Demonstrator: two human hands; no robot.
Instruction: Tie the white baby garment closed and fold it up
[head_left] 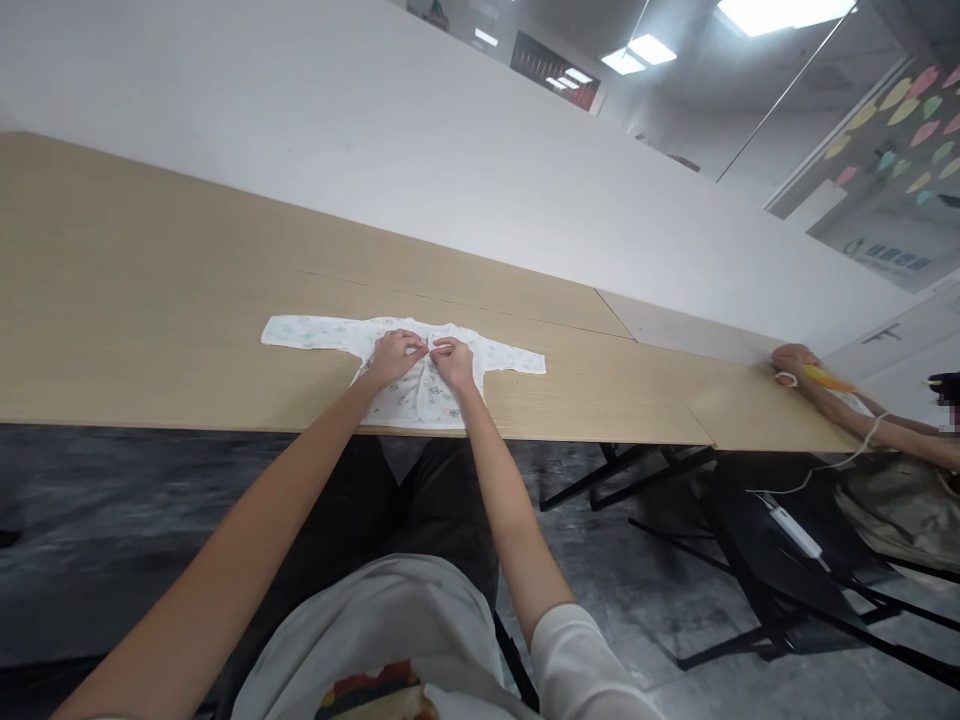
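Observation:
A small white baby shirt (397, 398) with a faint print lies spread on the wooden table, its two long sleeves stretched out to the sides. Its front opening runs down the middle. My left hand (397, 355) rests on the chest of the shirt, fingertips pinched at the edge of the opening. Just right of it, my right hand (453, 362) pinches the other side of the same opening near the neckline. The fingertips of both hands nearly meet. Whatever small fastener may be between them is too small to make out.
The long table (165, 290) runs along a white partition (300, 120). At the far right another person's arm (832, 405) reaches over the table. A black folding chair (780, 560) with a white power strip (796, 530) and cable stands below there.

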